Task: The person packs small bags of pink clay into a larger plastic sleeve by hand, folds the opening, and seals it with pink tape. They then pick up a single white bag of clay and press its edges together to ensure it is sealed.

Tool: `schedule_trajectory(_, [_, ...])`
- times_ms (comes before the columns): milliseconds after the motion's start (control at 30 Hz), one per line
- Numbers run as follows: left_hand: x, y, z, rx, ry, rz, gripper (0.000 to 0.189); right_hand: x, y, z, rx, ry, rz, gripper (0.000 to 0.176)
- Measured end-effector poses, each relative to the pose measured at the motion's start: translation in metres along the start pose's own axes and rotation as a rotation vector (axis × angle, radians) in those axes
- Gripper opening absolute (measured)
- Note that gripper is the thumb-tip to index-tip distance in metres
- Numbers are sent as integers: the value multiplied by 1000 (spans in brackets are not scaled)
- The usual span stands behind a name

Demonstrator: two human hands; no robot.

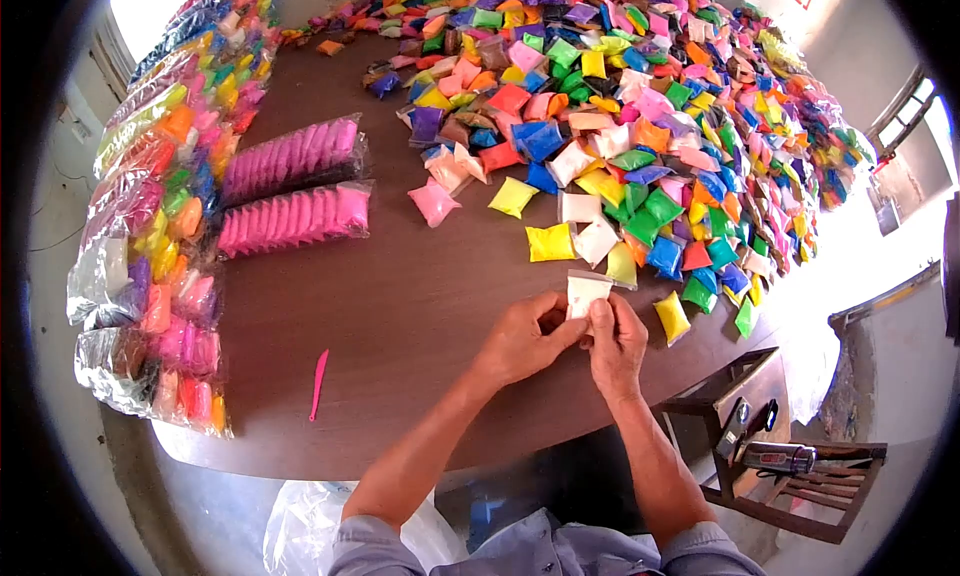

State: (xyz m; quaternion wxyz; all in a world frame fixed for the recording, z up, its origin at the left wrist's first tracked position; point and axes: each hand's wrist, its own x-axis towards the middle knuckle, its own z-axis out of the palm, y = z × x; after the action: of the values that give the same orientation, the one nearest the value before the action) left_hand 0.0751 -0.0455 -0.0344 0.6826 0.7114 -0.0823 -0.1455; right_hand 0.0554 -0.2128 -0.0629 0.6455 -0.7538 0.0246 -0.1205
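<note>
1. At the near edge of the round brown table (400,306), both hands meet on one small white packet (585,294).
2. The left hand (520,341) pinches the packet's lower left side, with thumb and fingers closed tight on it.
3. The right hand (617,346) grips the lower right side the same way and touches the left hand's fingertips.
4. The white packet stands upright above the knuckles, near a yellow packet (672,316) lying to its right.
5. Beyond it spreads a big heap of coloured packets (640,106), covering the far and right parts of the table.
6. Two wrapped rows of pink packets (295,191) lie to the left, well apart from the hands.
7. A thin pink stick (318,384) lies on bare wood, left of the left forearm.
8. Clear bags of mixed packets (165,206) line the table's left rim.
</note>
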Motion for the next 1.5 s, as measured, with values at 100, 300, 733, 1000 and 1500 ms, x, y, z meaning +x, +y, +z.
schedule_trajectory(100, [3,-11,0,-43,57,70,24,0,-2,5,-8,-7,-28,30])
schedule_trajectory(300, [4,-17,-4,94,63,92,20,1,1,-2,-71,-22,-60,29])
schedule_trajectory(733, [7,-19,-9,32,76,144,21,0,-3,1,20,-27,7,15])
schedule_trajectory(1000, [3,-13,-4,170,104,161,19,0,6,-5,28,-29,-13,11])
schedule_trajectory(1500, [5,-21,-3,87,100,163,17,1,3,-4,21,-78,-32,9])
